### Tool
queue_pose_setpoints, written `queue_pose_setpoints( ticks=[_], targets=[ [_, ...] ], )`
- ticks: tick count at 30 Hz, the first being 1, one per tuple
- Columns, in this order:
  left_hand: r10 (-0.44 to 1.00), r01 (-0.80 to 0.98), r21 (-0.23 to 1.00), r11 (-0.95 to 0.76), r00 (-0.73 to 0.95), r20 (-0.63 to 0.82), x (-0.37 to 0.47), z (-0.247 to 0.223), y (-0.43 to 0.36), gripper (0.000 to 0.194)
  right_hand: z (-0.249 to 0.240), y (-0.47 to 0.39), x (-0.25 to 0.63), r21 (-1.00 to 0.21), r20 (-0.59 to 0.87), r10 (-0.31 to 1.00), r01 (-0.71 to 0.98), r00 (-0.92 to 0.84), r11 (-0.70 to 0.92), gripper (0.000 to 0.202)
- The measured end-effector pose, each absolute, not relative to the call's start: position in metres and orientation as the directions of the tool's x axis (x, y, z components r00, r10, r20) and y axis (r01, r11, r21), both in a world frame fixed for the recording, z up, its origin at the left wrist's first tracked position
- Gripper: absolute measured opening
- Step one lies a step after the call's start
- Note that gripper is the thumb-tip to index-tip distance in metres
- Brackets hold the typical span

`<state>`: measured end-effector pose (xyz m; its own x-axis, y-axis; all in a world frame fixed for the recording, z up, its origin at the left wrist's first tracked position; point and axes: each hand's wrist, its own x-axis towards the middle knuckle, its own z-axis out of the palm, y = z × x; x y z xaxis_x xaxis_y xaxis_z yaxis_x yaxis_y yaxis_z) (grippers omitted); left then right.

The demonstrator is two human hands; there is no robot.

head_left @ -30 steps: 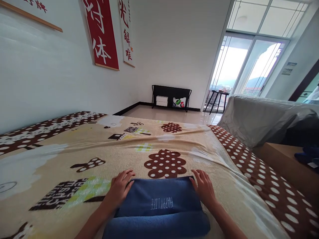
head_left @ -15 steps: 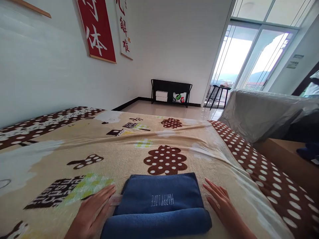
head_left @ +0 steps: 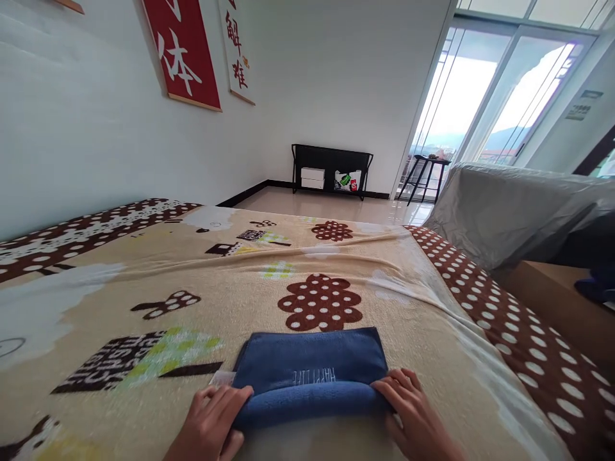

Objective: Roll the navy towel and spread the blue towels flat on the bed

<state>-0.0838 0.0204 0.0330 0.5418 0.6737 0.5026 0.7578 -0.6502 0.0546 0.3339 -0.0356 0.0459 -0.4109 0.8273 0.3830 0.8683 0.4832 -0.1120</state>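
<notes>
A blue towel (head_left: 312,355) with "HAPPY LIFE" stitched on it lies on the bed, its near edge rolled into a thick tube. My left hand (head_left: 214,416) grips the left end of the roll, fingers curled over the top. At the right end, my right hand (head_left: 408,406) holds the roll in the same way, fingertips on top. The far part of the towel lies flat, and the roll now covers the lower part of the lettering. A white label (head_left: 222,378) sticks out at the towel's left edge.
A beige patterned blanket (head_left: 230,288) with brown dotted borders covers the bed. Beyond it stand a black rack (head_left: 331,157) and a dark stool (head_left: 430,163). To the right are a plastic-covered piece of furniture (head_left: 509,205) and a cardboard box (head_left: 542,288).
Both hands have come in from beside the towel and taken hold of the roll's ends. The roll has moved away from me, over part of the lettering.
</notes>
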Motion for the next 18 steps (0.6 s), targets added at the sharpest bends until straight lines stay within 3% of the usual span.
queue_pose_setpoints(
  ticks=[3, 7, 9, 12, 15, 18],
  targets=[
    [0.75, 0.814, 0.06, -0.578, 0.502, 0.431, -0.078, 0.036, 0.025, 0.04, 0.047, -0.033, 0.326, -0.156, 0.361, 0.874, 0.903, -0.326, 0.401, 0.039],
    [0.761, 0.942, -0.053, -0.332, 0.301, 0.574, -0.023, 0.032, 0.018, 0.042, 0.034, -0.023, 0.283, 0.014, 0.6, 0.795, 0.995, -0.087, 0.099, 0.052],
    [0.67, 0.903, -0.103, -0.417, 0.382, 0.636, 0.012, 0.031, 0.013, 0.049, 0.029, -0.019, 0.257, 0.138, 0.67, 0.706, 0.973, -0.229, 0.184, 0.061],
    [0.501, 0.743, -0.226, -0.63, 0.611, 0.613, 0.033, 0.034, 0.01, 0.049, 0.027, -0.018, 0.243, 0.243, 0.595, 0.634, 0.863, -0.493, 0.443, 0.064],
    [0.521, 0.73, -0.278, -0.625, 0.654, 0.548, 0.007, 0.038, 0.012, 0.055, 0.025, -0.022, 0.269, 0.194, 0.483, 0.738, 0.88, -0.47, 0.433, 0.065],
    [0.557, 0.733, -0.252, -0.631, 0.655, 0.51, -0.027, 0.037, 0.017, 0.059, 0.02, -0.026, 0.302, 0.1, 0.437, 0.808, 0.914, -0.395, 0.393, 0.068]
  ],
)
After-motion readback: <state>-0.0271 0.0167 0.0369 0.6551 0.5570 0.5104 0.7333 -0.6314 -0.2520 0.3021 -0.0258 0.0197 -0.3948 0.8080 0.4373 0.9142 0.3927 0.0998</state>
